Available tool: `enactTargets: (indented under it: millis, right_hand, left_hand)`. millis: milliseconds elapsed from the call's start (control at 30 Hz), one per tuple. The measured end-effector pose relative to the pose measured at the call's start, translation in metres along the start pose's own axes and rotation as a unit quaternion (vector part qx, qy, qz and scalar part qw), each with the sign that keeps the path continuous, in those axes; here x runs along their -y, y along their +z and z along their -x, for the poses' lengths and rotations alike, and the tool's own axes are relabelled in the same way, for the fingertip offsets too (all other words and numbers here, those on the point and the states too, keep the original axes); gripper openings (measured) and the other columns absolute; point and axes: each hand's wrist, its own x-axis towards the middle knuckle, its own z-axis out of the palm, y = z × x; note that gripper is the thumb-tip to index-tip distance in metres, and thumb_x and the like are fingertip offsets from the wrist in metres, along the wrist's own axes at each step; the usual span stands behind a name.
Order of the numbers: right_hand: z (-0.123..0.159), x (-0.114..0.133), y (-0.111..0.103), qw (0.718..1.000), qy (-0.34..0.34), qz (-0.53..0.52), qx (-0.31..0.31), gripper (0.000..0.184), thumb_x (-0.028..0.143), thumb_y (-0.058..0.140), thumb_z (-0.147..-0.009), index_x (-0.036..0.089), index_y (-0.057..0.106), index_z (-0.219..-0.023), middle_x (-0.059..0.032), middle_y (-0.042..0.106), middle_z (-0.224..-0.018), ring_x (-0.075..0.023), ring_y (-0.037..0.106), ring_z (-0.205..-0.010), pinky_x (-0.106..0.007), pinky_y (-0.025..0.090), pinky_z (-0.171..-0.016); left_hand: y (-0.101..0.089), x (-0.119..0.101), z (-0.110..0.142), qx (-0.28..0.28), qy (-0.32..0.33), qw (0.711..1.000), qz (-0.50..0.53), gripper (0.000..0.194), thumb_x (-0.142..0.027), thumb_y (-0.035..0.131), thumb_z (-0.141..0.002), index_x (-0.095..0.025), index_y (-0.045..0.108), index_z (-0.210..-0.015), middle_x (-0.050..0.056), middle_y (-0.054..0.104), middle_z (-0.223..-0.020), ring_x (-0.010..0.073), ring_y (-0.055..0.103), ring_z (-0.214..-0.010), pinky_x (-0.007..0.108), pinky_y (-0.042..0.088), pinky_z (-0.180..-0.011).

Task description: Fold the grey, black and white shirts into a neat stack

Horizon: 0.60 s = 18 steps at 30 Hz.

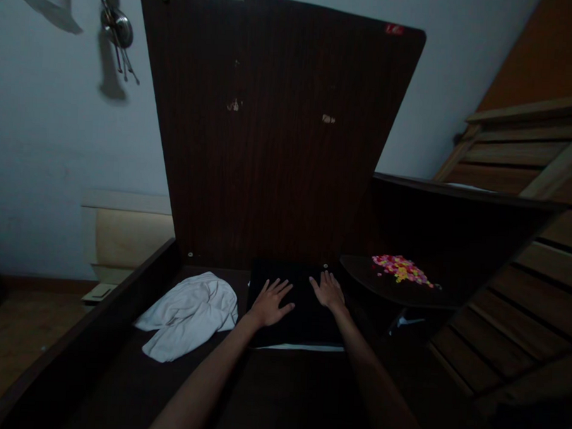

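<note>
A black flat rectangular item [300, 326] lies on the dark wooden surface, a thin white edge showing along its near side. Dim light hides whether it is folded cloth or something stiffer. Over its left part my left hand [269, 305] lies flat with fingers spread. My right hand [329, 292], also flat with the fingers apart, is at its upper right. Neither hand grips anything. To the left of the black item, a crumpled white cloth [194, 315] rests on the same surface.
A tall dark wooden panel [274, 144] rises behind my hands. At right, a curved shelf [359, 268] bears a pile of pink and yellow petal-like pieces [402, 269]. A raised side board [97, 307] bounds the left. Wooden slats [513, 325] stand far right; a wall lamp [118, 29] hangs upper left.
</note>
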Motion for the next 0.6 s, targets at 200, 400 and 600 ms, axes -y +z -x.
enactTargets:
  millis: [200,400,600]
  right_hand:
    - [0.002,-0.001,0.001,1.0,-0.01,0.011,-0.02,0.076,0.054,0.018,-0.097,0.0,0.028,-0.149,-0.0175,0.021,-0.158,-0.0276,0.017,-0.147,-0.037,0.015,-0.117]
    - [0.017,0.011,-0.009,0.993,-0.036,0.065,-0.09,0.057,0.041,0.028,-0.099,0.004,0.053,-0.133,-0.0212,0.05,-0.14,-0.0337,0.041,-0.133,-0.044,0.033,-0.105]
    - [0.046,0.055,-0.034,0.986,-0.116,0.075,-0.087,0.037,0.013,0.039,-0.089,0.01,0.064,-0.116,-0.019,0.064,-0.121,-0.0305,0.053,-0.115,-0.042,0.041,-0.093]
  left_hand:
    - [-0.018,0.019,0.035,-0.091,-0.04,0.99,-0.1,0.044,-0.037,0.042,-0.094,-0.013,0.059,-0.127,0.014,0.058,-0.136,0.0289,0.046,-0.132,0.048,0.034,-0.111]
    - [-0.067,0.087,0.112,-0.142,-0.113,0.969,-0.17,0.037,-0.029,0.053,-0.083,-0.018,0.064,-0.116,0.015,0.06,-0.132,0.032,0.05,-0.126,0.05,0.038,-0.106]
    - [-0.084,0.109,0.153,-0.083,-0.114,0.984,-0.108,0.03,-0.042,0.057,-0.08,-0.02,0.069,-0.098,0.014,0.065,-0.123,0.0346,0.054,-0.121,0.05,0.038,-0.106]
